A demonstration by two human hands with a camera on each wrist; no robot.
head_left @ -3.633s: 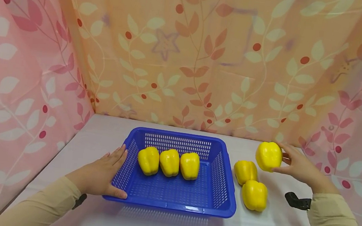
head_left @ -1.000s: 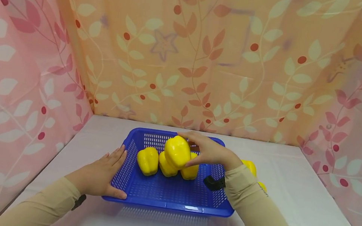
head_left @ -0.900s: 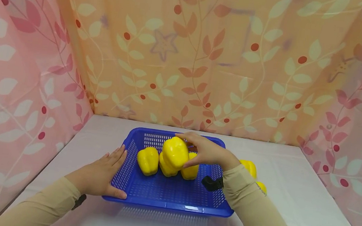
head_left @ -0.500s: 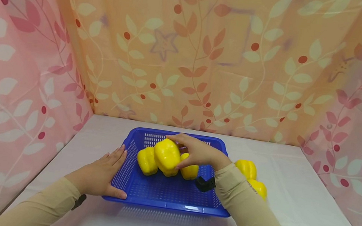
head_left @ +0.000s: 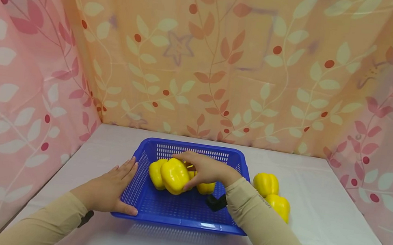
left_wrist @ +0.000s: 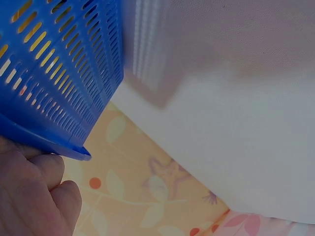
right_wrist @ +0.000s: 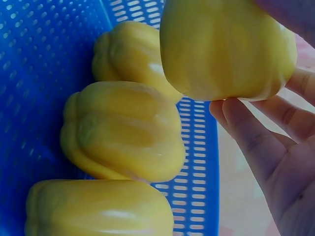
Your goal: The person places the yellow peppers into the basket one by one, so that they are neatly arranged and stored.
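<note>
Over the basket [head_left: 180, 222], a held pepper [head_left: 174, 176]; sleeve lettering [head_left: 265, 201] illegible.

Left hand [head_left: 109, 188] spread, palm down; right hand [head_left: 205, 170] curled

Peppers [head_left: 174, 176] look smooth and glossy, the basket [head_left: 177, 222] shiny plastic, sleeves [head_left: 269, 233] matt cloth.

1. The head view is bright and clear.
2. White glare shines on the blue basket's front rim [head_left: 169, 220].
3. Both wrist views look darker.
4. A soft shadow lies on the table [left_wrist: 246, 132].
5. Shiny spots dot the yellow peppers [right_wrist: 123, 132].
</note>
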